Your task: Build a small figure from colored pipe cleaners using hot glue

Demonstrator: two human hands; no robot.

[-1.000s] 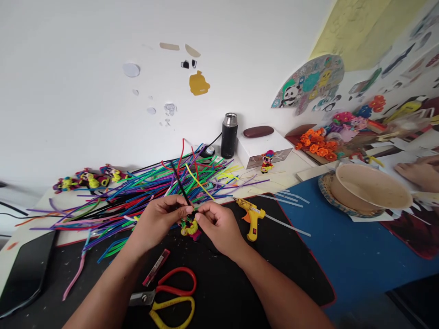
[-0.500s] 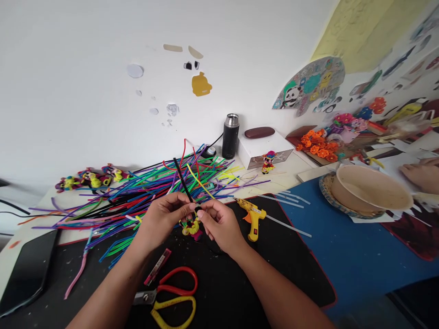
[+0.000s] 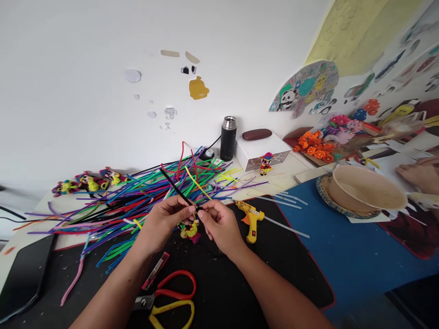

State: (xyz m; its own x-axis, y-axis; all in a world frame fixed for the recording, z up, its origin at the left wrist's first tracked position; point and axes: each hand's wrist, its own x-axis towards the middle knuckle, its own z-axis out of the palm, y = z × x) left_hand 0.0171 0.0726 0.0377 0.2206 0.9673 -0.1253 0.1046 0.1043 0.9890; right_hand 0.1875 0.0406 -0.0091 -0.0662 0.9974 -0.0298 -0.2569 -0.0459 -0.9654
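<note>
Both hands meet over the black mat (image 3: 219, 292). My left hand (image 3: 169, 224) pinches a black pipe cleaner (image 3: 175, 187) near its lower end; the rest slants up and left. The fingertips of my right hand (image 3: 219, 224) close on the same pipe cleaner just beside the left thumb. Below and partly behind the fingers is a small pipe-cleaner doll (image 3: 190, 230) with yellow and magenta parts; whether a hand touches it I cannot tell. A yellow glue gun (image 3: 253, 221) lies to the right. Red-and-yellow-handled scissors (image 3: 176, 285) lie nearer me, beside a small pink packet (image 3: 155, 271).
A heap of coloured pipe cleaners (image 3: 137, 205) spreads behind my hands. Finished dolls (image 3: 91, 181) lie at the left, and another doll (image 3: 266, 163) stands by a white box (image 3: 247, 151). A black flask (image 3: 228, 139), a bowl (image 3: 368, 187) and a phone-like black slab (image 3: 27, 269) surround the mat.
The free end of the black pipe cleaner has swung left and lower. My hands stay together in nearly the same place, and the view has shifted slightly.
</note>
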